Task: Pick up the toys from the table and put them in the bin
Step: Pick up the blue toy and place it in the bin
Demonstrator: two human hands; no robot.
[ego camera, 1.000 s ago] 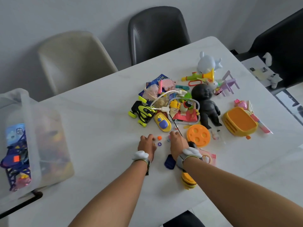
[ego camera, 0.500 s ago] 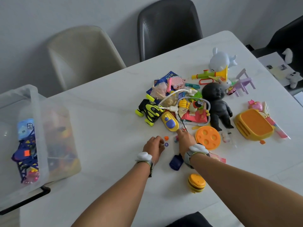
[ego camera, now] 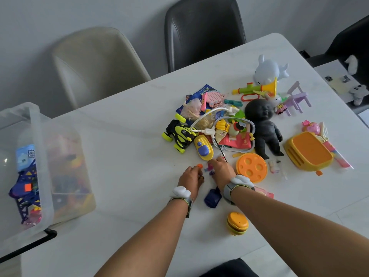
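Observation:
A heap of toys lies on the white table (ego camera: 119, 156): a black doll (ego camera: 263, 128), a black-and-green car (ego camera: 179, 134), a yellow toy phone (ego camera: 203, 147), an orange disc (ego camera: 251, 166) and an orange-yellow box (ego camera: 309, 150). My left hand (ego camera: 190, 177) is curled, its fingertips at a small orange piece (ego camera: 199, 166); whether it grips the piece is unclear. My right hand (ego camera: 221, 169) lies palm down beside it, fingers spread over tiny pink and purple pieces (ego camera: 210, 169). A clear plastic bin (ego camera: 34, 120) holding several toys stands at the far left.
A dark blue toy (ego camera: 212, 197) lies between my wrists and a burger toy (ego camera: 237, 222) sits near the front edge. Farther back are a white bunny (ego camera: 267, 70), a trumpet (ego camera: 257, 88) and a purple toy chair (ego camera: 297, 98). A beige chair (ego camera: 95, 62) and a black chair (ego camera: 203, 31) stand behind the table.
Both hands have edged forward toward the small pieces, and my left fingertips now touch the orange piece. The view has shifted, so the burger toy near the edge is uncovered.

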